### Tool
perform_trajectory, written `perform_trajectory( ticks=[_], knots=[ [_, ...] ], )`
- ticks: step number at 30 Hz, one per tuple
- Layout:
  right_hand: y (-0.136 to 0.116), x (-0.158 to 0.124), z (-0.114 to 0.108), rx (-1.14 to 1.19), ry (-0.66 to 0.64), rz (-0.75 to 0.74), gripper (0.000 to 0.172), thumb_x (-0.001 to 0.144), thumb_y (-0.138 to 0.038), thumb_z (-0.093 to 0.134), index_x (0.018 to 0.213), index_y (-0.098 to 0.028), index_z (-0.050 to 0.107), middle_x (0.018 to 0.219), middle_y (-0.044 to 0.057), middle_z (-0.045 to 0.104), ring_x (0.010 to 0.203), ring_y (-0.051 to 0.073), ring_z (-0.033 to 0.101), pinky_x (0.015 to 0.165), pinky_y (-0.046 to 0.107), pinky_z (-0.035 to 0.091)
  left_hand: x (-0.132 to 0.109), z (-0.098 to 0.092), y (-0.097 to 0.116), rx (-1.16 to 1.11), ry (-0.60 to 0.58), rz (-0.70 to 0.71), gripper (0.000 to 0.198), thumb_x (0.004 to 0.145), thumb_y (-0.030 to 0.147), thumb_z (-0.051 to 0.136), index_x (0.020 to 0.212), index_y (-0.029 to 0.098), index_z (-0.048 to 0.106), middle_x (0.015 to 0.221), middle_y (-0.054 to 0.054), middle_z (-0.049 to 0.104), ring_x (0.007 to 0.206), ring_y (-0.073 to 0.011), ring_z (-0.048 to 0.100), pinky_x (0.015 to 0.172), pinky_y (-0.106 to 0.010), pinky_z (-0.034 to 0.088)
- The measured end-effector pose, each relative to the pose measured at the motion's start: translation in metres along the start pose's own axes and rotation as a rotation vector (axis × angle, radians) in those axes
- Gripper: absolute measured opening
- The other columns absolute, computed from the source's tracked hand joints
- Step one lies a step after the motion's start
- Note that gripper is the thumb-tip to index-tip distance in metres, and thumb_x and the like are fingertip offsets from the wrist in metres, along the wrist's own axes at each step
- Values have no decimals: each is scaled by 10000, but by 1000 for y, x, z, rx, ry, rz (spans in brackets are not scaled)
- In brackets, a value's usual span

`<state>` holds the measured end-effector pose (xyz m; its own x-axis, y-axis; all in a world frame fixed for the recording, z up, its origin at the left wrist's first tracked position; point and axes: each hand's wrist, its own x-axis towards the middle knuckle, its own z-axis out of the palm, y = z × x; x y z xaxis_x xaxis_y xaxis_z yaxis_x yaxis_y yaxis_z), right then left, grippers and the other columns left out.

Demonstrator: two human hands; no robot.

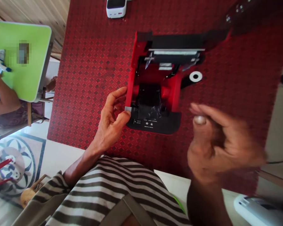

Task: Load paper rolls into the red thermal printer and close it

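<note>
On the red patterned table cover (89, 78) sits an opened red-and-black machine (155, 78). The left hand (110, 121) pinches a silver tab (128, 109) at its corner; a hard tug could tip the machine. The blurred right hand (217, 144) hangs curled nearby, seemingly empty.

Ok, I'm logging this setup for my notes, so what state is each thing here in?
Left hand: gripping the device's front corner
Right hand: off the device, blurred, fingers curled
Red-and-black device: open, interior exposed
Clear plastic film: crumpled over the device's black inner part
</note>
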<state>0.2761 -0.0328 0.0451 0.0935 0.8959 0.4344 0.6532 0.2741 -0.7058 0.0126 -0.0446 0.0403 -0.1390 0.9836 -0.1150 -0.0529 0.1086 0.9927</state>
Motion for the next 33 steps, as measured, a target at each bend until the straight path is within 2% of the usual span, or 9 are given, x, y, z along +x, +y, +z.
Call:
perform_trajectory(
  ticks=[1,3,5,9,13,19,24,28,33],
  knots=[
    [-4,15,-1,-34,3,-154,278,1216,-292,855,1450,-376,978,1295,64,1014,1101,305,974,1033,483,765,0,-2,-2,0,-13,12,601,1118,348,850,1711,348,751,1651,-91,873,1584,-374,791,1228,-536,674],
    [-13,46,3,-39,-163,-387,320,1207,-156,838,1441,-331,967,1334,64,1011,1209,297,968,1151,458,743,1,-4,-7,-2,-25,31,595,1138,412,869,1720,372,754,1705,-85,851,1641,-392,761,1330,-577,627],
    [-22,74,14,-62,-302,-538,296,1243,-115,747,1403,-269,943,1329,87,1005,1203,299,956,1140,452,738,2,-5,-12,1,-25,62,593,1145,506,899,1710,377,773,1719,-83,843,1618,-399,757,1367,-592,597],
    [-33,112,40,-290,-676,-566,335,1245,-111,606,1220,-278,895,1213,96,969,1167,346,919,995,464,708,4,-6,-20,-11,-25,109,626,1166,675,903,1695,357,796,1643,-103,854,1504,-388,774,1331,-593,608],
    [-40,122,55,-435,-842,-511,281,1199,-105,606,1212,-233,856,1165,141,927,1061,365,902,880,440,641,4,-8,-20,-39,-35,75,640,1176,736,879,1684,352,808,1603,-117,842,1456,-386,776,1310,-597,629],
    [-32,118,66,-478,-883,-527,276,1157,-130,606,1213,-235,855,1175,144,920,1088,387,888,1054,527,673,6,-9,-18,-71,-40,46,661,1161,792,883,1656,356,831,1531,-107,845,1394,-383,766,1285,-602,627],
    [-36,125,60,-482,-965,-533,233,1156,-177,640,1269,-221,838,1272,172,924,1208,432,900,1112,566,680,7,-9,-17,-80,-47,42,658,1159,796,892,1639,349,834,1537,-107,837,1404,-378,760,1297,-595,621],
    [-45,130,52,-540,-957,-485,191,1172,-224,654,1225,-247,836,1201,165,930,1080,436,909,965,557,682,8,-10,-18,-78,-52,50,658,1157,808,883,1626,349,835,1553,-111,846,1436,-398,780,1305,-618,625],
    [-49,121,41,-472,-801,-474,42,1086,-267,845,1118,-294,844,1061,71,911,930,366,884,803,477,628,9,-9,-19,-76,-41,49,635,1129,797,905,1604,378,851,1549,-111,875,1468,-455,800,1292,-640,633]
  ],
)
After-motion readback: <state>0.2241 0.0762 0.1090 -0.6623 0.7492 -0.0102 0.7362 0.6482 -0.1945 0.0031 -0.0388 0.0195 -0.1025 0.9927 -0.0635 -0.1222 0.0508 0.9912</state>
